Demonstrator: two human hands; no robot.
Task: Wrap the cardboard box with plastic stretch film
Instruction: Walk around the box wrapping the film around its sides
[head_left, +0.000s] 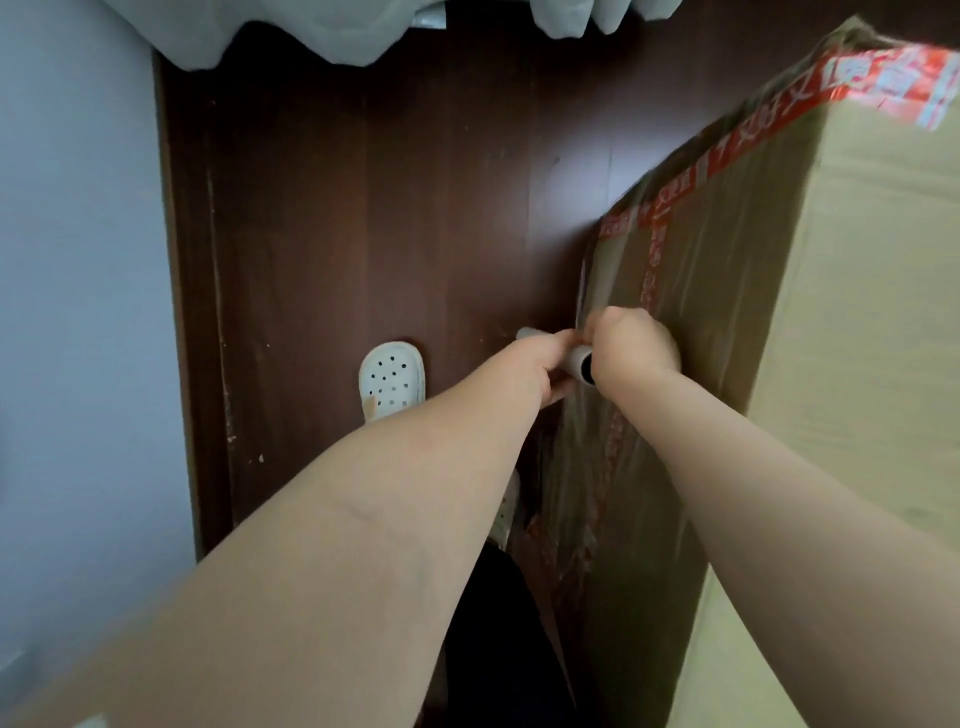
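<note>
A tall cardboard box with red printed tape stands on the floor at the right. Clear stretch film covers its left face in shiny wrinkles. A grey film roll lies crosswise low against that face. My left hand grips the roll's middle from the left. My right hand is closed on its near end, knuckles against the box. The roll's far tip sticks out past my left hand.
Dark brown wooden floor stretches ahead. A pale blue wall runs along the left. A white perforated slipper on my foot sits left of the hands. Grey curtain hems hang at the top.
</note>
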